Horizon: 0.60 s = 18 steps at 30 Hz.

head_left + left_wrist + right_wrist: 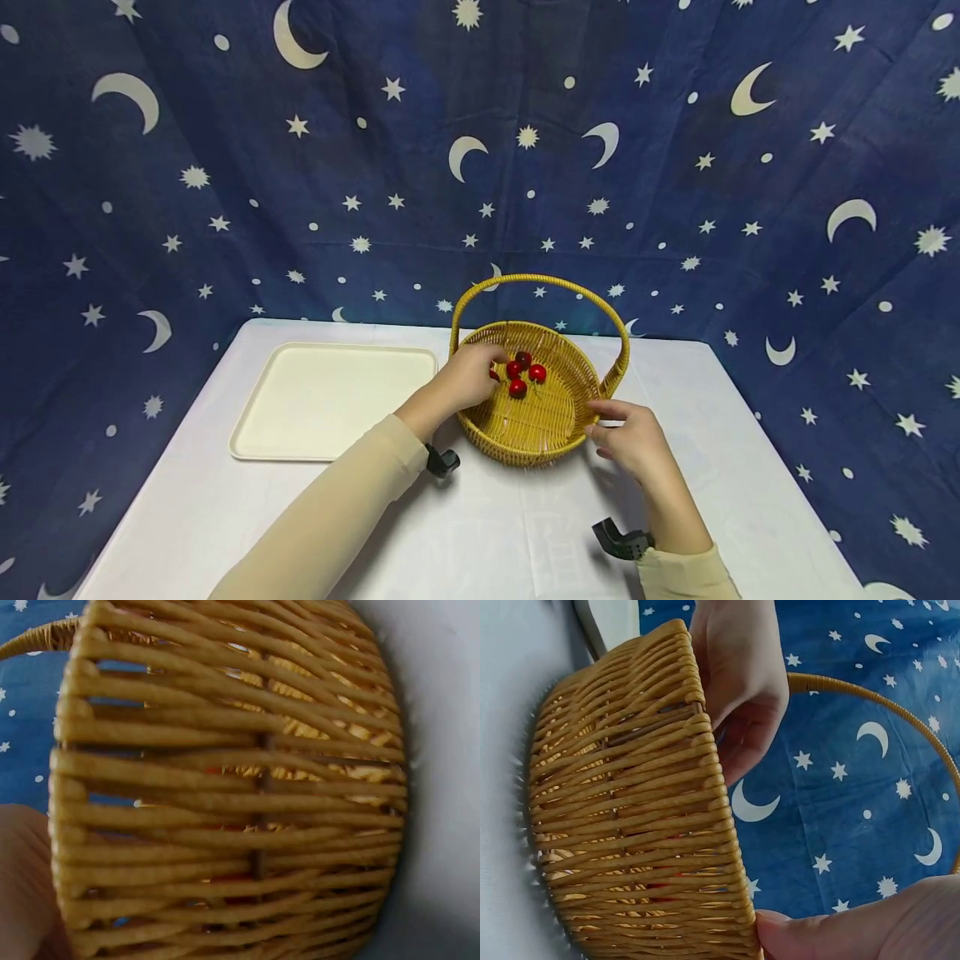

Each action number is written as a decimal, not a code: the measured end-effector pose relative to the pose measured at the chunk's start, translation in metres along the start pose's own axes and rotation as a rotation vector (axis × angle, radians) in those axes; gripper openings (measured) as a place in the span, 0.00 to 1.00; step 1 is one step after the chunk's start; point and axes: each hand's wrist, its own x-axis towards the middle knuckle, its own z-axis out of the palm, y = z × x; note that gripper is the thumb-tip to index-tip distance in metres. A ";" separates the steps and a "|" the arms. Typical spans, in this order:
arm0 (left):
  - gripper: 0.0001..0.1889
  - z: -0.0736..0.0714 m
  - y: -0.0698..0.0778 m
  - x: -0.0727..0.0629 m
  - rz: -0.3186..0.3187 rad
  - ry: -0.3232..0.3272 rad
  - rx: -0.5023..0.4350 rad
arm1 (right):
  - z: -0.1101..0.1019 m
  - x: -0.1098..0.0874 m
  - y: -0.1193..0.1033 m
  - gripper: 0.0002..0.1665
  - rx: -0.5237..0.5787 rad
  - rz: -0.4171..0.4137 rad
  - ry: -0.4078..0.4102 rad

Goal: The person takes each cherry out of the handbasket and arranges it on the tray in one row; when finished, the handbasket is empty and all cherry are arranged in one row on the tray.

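A yellow woven basket (525,454) with a tall arched handle stands on the table, several red cherries (517,388) with stems lying inside. My left hand (467,375) reaches over the left side of its rim, fingers bent and blurred. A red cherry (493,375) shows right at those fingertips; I cannot tell whether they pinch it. In the right wrist view the left hand (742,690) dips behind the rim, fingertips hidden. My right hand (630,437) holds the basket's right rim near the handle's base, and one digit presses the rim edge in the right wrist view.
A cream rectangular tray (258,417) lies on the table to the left of the basket. White cloth (480,533) covers the table. Behind it hangs a dark blue curtain (420,108) with moons and stars. The basket's handle (536,277) arches above the opening.
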 end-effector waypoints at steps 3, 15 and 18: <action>0.25 0.001 -0.001 0.006 -0.006 -0.052 0.016 | 0.002 0.002 0.001 0.27 -0.022 -0.010 -0.001; 0.15 0.008 0.000 0.020 -0.050 -0.188 0.101 | 0.001 0.003 0.003 0.19 -0.104 -0.034 0.010; 0.14 0.009 -0.001 0.019 -0.031 -0.220 0.112 | 0.002 0.003 0.003 0.19 -0.110 -0.033 0.012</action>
